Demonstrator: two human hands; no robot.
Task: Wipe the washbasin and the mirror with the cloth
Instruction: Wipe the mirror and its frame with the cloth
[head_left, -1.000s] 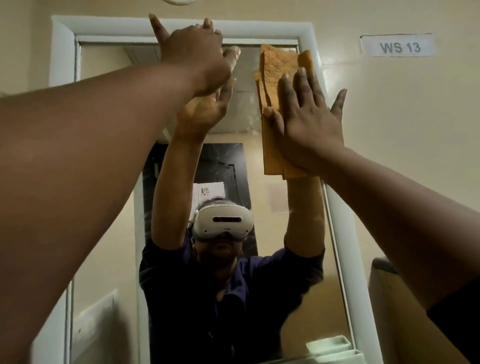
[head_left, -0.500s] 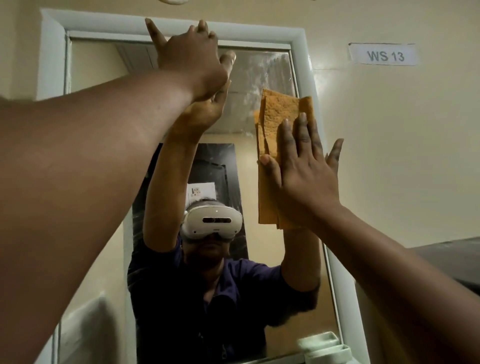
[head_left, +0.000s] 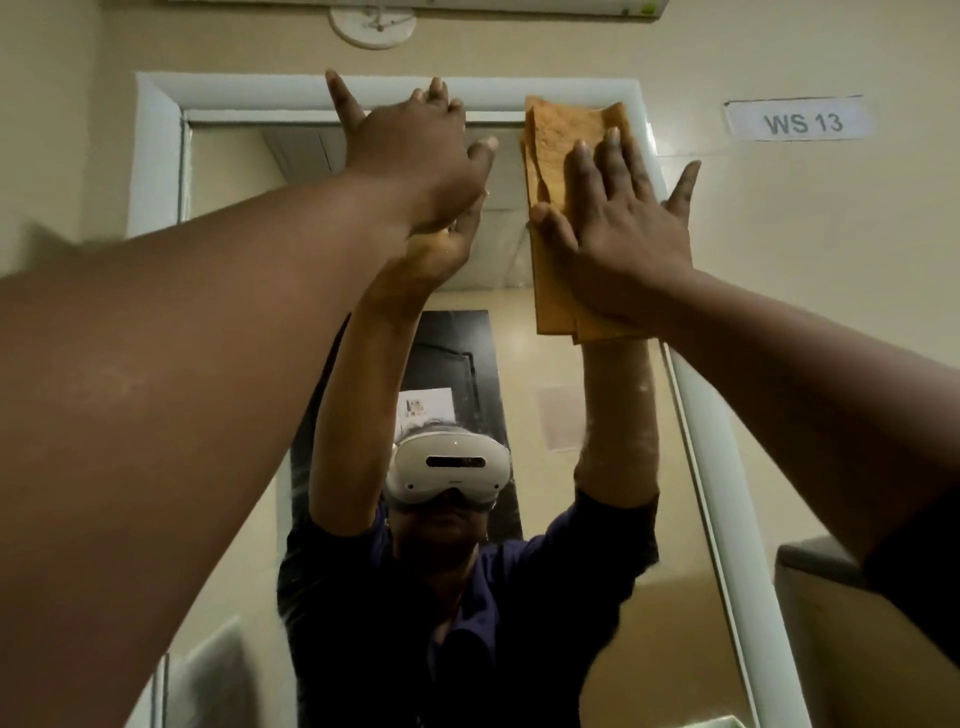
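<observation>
Against mirror (head_left: 597, 519) top-right | cloth (head_left: 563, 150) — long axis vertical | right hand (head_left: 623, 234) flat, spread — left hand (head_left: 415, 156) open

Orange cloth (head_left: 563, 150), white mirror frame (head_left: 156, 156), beige wall (head_left: 831, 312), purple sleeve (head_left: 613, 535).

Numbered washroom: framed mirror (head_left: 249, 218), "WS 13" label (head_left: 800, 123).

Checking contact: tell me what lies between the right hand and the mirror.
The orange cloth, pressed flat under the right hand against the mirror, head view.
</observation>
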